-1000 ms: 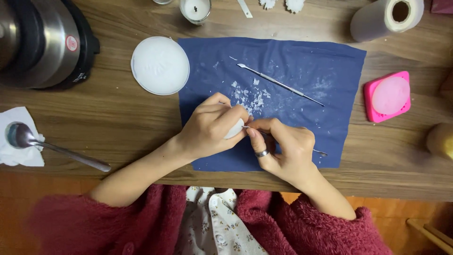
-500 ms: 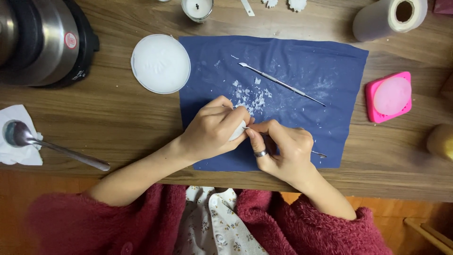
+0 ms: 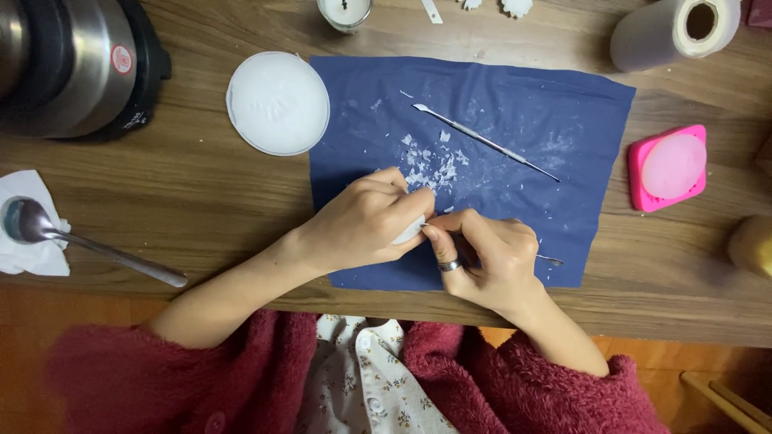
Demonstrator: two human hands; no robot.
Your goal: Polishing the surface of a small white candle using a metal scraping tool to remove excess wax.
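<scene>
In the head view, two hands meet over one blue cloth (image 3: 515,120) that lies on the wooden table (image 3: 201,193). The left hand (image 3: 362,225) is closed around one small white piece (image 3: 408,231), of which only an edge shows between the fingers. The right hand (image 3: 490,261), with one ring on a finger, is closed on one thin metal tool (image 3: 548,259); its far end comes out to the right of this hand, and its tip touches the white piece where both hands meet.

Just above the hands lies one heap of white shavings (image 3: 434,161) on the cloth. Beyond it, a second metal tool (image 3: 482,141) lies free and slanted.

Up and left of the left hand sits one round white disc (image 3: 277,103), touching the edge of the cloth. Far to the left are one spoon (image 3: 72,241) on a white tissue (image 3: 28,257) and one steel pot (image 3: 64,64).

Well to the right of the right hand stands one pink mould (image 3: 667,167) with a pale round filling. Above it lies one paper roll (image 3: 671,32).
</scene>
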